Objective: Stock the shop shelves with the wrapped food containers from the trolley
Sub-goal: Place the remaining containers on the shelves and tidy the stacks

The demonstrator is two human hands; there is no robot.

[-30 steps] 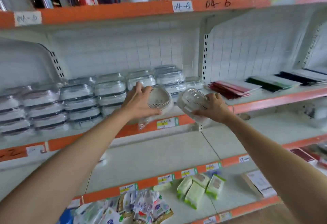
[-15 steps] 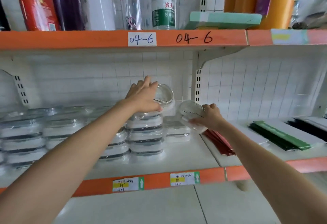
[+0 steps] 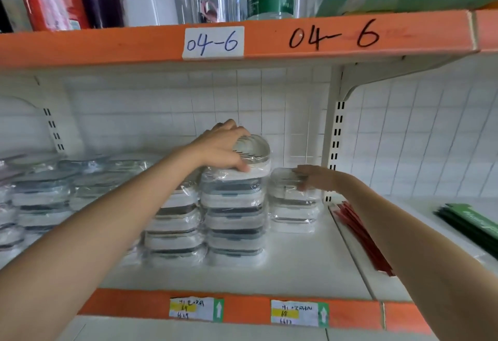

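Observation:
Wrapped white food containers with dark lids stand in stacks [image 3: 234, 222] on the white shelf [image 3: 296, 268]. My left hand [image 3: 221, 149] grips one wrapped container [image 3: 253, 149], tilted on its edge, on top of the tallest stack. My right hand [image 3: 316, 177] holds another wrapped container [image 3: 285, 183] from its right side. That one lies flat on the shorter stack [image 3: 293, 214] by the shelf upright. The trolley is out of view.
More container stacks [image 3: 40, 195] fill the shelf to the left. The slotted upright [image 3: 335, 138] stands just right of my right hand. Red flat packs [image 3: 361, 235] and green ones [image 3: 471, 222] lie in the right bay. The orange-edged upper shelf [image 3: 323, 36] carries bottles close overhead.
Both hands have moved deeper into the shelf with their containers. The right one came down flat onto the short stack, and the left one now touches the top of the tall stack.

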